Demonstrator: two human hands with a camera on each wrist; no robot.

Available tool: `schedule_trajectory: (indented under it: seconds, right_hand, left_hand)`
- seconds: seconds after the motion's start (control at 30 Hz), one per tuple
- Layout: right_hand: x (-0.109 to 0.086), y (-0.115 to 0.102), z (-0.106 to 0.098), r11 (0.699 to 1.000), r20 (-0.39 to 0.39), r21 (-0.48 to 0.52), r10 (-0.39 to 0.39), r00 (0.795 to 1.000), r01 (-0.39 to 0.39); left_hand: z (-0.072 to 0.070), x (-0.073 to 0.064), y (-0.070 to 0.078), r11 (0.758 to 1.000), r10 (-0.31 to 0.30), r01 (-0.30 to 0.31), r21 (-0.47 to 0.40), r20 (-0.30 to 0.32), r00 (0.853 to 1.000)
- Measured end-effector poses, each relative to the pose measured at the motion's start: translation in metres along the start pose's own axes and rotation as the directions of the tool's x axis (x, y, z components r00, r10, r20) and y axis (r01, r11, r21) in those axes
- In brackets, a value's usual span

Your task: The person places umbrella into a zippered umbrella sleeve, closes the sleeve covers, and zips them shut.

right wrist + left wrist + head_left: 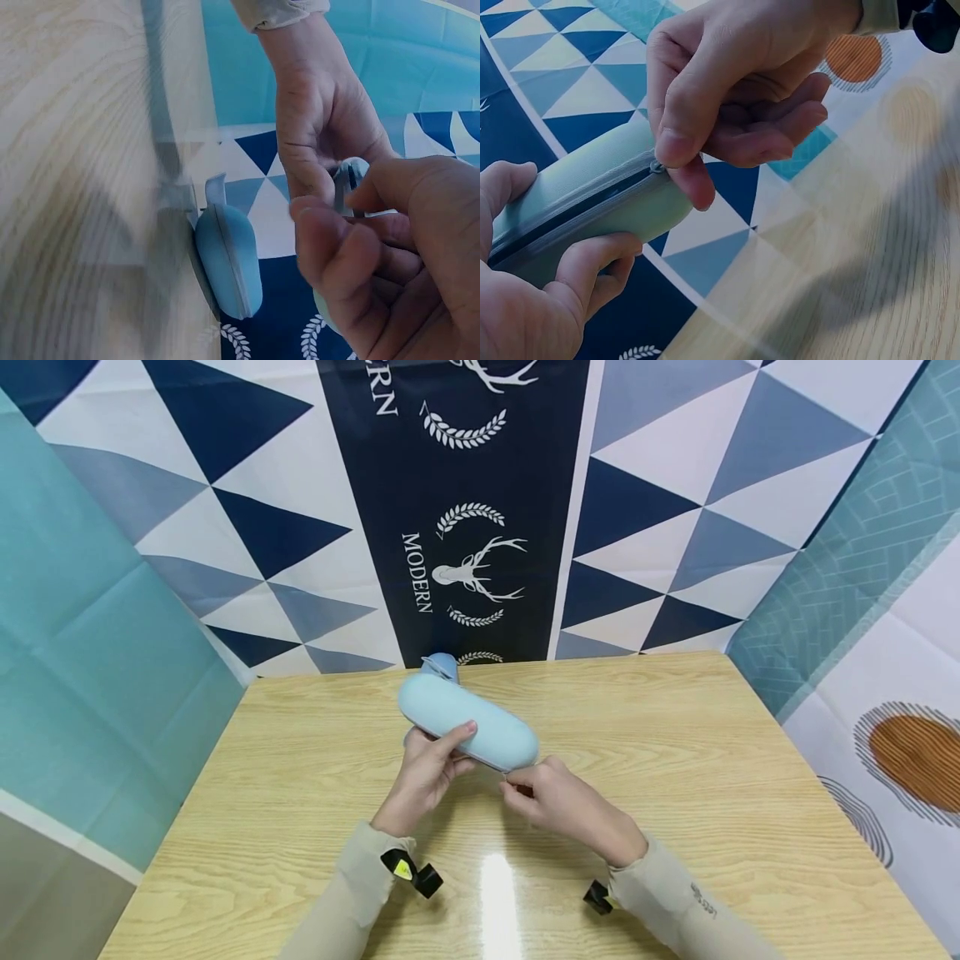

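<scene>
My left hand (422, 781) grips a light blue, oblong zip case (468, 722) above the table, thumb on its upper face. My right hand (562, 802) is at the case's near right end, pinching the small zipper pull (657, 166) between thumb and forefinger. In the left wrist view, a dark slit runs between the grey zipper tapes toward that pull. Fingers hide much of the case in the right wrist view. Behind it, a second, bluer zip case (229, 259) lies on the table, partly hidden in the head view.
The wooden table (315, 827) ends at a patterned cloth backdrop (480, 510). A teal cloth (97, 635) hangs along the left side, and a printed cloth (892, 677) along the right.
</scene>
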State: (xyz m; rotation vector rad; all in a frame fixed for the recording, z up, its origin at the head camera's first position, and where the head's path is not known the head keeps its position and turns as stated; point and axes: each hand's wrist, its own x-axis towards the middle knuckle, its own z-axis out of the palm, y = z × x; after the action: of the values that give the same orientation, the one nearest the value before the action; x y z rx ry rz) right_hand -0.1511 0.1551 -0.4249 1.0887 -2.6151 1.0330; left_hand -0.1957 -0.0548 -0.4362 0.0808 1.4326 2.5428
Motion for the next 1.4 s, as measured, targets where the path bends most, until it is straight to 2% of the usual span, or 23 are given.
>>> schedule_trajectory:
  seconds: [0.17, 0.27, 0.33, 0.4, 0.53, 0.63, 0.7, 0.8, 0.9, 1.0, 1.07, 1.17, 1.3, 1.4]
  right_hand:
    - [-0.002, 0.002, -0.009, 0.999, -0.033, -0.036, 0.037, 0.999, -0.038]
    - [-0.003, 0.006, -0.017, 0.997, -0.11, -0.061, 0.041, 0.993, -0.048]
    - [-0.004, 0.009, -0.022, 0.996, -0.176, -0.059, 0.062, 0.983, -0.073]
    - [-0.005, 0.012, -0.027, 0.993, -0.248, -0.04, 0.094, 0.964, -0.107]
    - [-0.005, 0.018, -0.032, 0.987, -0.379, 0.019, 0.155, 0.912, -0.16]
    - [-0.004, 0.023, -0.032, 0.975, -0.421, 0.087, 0.223, 0.879, -0.205]
    - [-0.004, 0.026, -0.03, 0.957, -0.408, 0.151, 0.288, 0.866, -0.247]
    - [-0.002, 0.031, -0.028, 0.913, -0.338, 0.265, 0.39, 0.857, -0.311]
    - [-0.001, 0.034, -0.023, 0.86, -0.231, 0.365, 0.455, 0.86, -0.357]
    - [0.0, 0.036, -0.017, 0.826, -0.129, 0.421, 0.465, 0.876, -0.376]
    - [0.001, 0.036, -0.013, 0.82, -0.082, 0.431, 0.452, 0.888, -0.377]
    - [0.002, 0.036, -0.006, 0.816, -0.057, 0.444, 0.439, 0.897, -0.371]
    - [0.001, 0.037, -0.003, 0.802, -0.068, 0.459, 0.461, 0.885, -0.382]
    - [0.0, 0.037, -0.003, 0.781, -0.069, 0.481, 0.486, 0.871, -0.398]
  left_hand:
    - [0.0, 0.0, -0.001, 1.0, 0.002, -0.002, 0.006, 0.002, 1.0]
    - [-0.001, 0.0, 0.0, 1.0, 0.005, -0.005, 0.0, 0.024, 1.0]
    - [-0.001, -0.001, 0.0, 1.0, 0.006, -0.006, 0.0, 0.038, 0.999]
    - [0.0, -0.002, 0.0, 1.0, 0.007, -0.007, 0.002, 0.047, 0.999]
    - [0.0, -0.004, 0.0, 1.0, 0.01, -0.011, 0.016, 0.054, 0.998]
    - [0.0, -0.004, 0.0, 1.0, 0.014, -0.015, 0.027, 0.065, 0.998]
    - [0.0, -0.004, 0.0, 0.999, 0.017, -0.019, 0.028, 0.077, 0.997]
    - [0.001, -0.004, 0.0, 0.999, 0.021, -0.025, 0.032, 0.095, 0.995]
    - [0.002, -0.004, -0.001, 0.999, 0.022, -0.026, 0.041, 0.094, 0.995]
    - [0.004, -0.004, -0.001, 0.999, 0.021, -0.025, 0.045, 0.084, 0.996]
    - [0.005, -0.004, -0.002, 0.999, 0.017, -0.021, 0.05, 0.078, 0.997]
    - [0.006, -0.004, -0.005, 0.999, -0.005, 0.003, 0.035, 0.07, 0.998]
    - [0.006, -0.005, -0.008, 0.999, -0.036, 0.036, -0.001, 0.064, 0.997]
    - [0.006, -0.005, -0.009, 0.999, -0.041, 0.042, -0.01, 0.059, 0.997]
